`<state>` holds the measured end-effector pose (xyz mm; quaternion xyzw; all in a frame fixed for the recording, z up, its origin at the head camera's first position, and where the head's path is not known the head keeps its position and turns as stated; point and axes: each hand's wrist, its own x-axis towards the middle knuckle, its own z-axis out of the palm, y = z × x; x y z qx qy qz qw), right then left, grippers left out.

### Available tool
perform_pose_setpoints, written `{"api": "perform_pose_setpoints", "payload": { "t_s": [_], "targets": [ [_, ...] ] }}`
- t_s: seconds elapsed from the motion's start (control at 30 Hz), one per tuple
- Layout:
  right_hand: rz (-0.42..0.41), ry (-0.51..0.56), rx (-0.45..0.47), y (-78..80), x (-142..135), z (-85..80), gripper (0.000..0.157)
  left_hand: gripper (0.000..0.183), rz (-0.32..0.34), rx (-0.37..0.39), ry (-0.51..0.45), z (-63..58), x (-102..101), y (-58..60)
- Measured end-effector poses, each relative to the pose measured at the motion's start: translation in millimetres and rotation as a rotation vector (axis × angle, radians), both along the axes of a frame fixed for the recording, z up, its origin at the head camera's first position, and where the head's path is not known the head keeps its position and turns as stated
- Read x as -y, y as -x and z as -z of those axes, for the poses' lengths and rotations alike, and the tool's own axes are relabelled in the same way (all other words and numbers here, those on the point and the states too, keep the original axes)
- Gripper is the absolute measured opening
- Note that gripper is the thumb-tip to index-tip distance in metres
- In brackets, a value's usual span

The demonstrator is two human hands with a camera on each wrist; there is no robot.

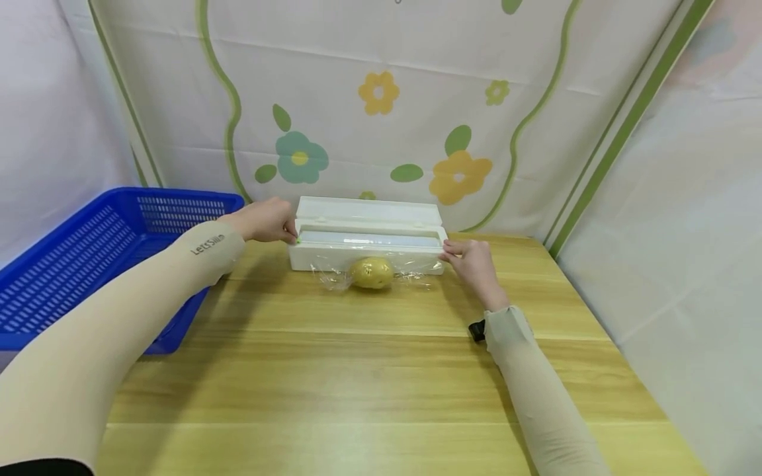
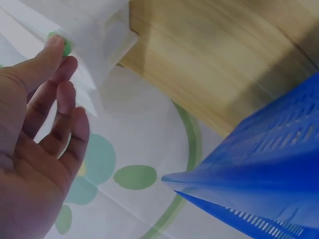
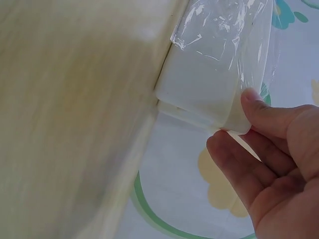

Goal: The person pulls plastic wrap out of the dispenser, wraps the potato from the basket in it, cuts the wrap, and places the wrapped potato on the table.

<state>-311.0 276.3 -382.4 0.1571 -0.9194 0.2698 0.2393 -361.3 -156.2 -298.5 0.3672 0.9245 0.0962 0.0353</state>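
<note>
Potato (image 1: 372, 272) before dispenser (image 1: 321, 254); basket (image 1: 122, 254) left of both

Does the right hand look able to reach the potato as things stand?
Probably yes: once the right hand lets go of the white box, only clear film seems to separate it from the potato.

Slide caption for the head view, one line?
Left hand and right hand at either end of an open white box, potato and clear film in front, blue basket at left.

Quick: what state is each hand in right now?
Left hand: pinching the green tab on the white box.
Right hand: gripping the box's right end.
</note>
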Motion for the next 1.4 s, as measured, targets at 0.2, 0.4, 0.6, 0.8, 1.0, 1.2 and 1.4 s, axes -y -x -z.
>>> {"api": "perform_pose_setpoints", "payload": {
  "t_s": [0.2, 0.4, 0.6, 0.8, 1.0, 1.2, 1.4],
  "targets": [
    [0.003, -0.038, 0.021, -2.1, -1, -3.2, 0.026, 0.014, -0.005, 0.053, -0.007, -2.6, -9, -3.0],
    [0.024, -0.102, 0.104, -5.6, 0, -8.2, 0.025, 0.028, -0.042, 0.036, -0.013, 10.3, -23, -1.3],
    [-0.021, -0.053, 0.187, -6.4, 0, -11.9, 0.025, 0.005, -0.064, -0.025, -0.046, 17.5, -25, -4.0],
    [-0.046, -0.006, 0.227, -6.1, -5, -15.3, 0.023, 0.003, -0.069, -0.104, -0.086, 20.3, -27, -13.3],
    [-0.070, 0.061, 0.254, -9.4, -8, -18.8, 0.014, 0.007, -0.092, -0.124, -0.070, 22.6, -33, -22.3],
    [-0.082, 0.177, 0.318, -15.5, -11, -24.4, 0.009, 0.008, -0.093, -0.079, -0.059, 23.2, -34, -34.4],
    [-0.137, 0.226, 0.399, -17.5, -16, -26.8, 0.010, 0.013, -0.085, -0.094, -0.055, 28.5, -29, -42.5]
  ]
}}
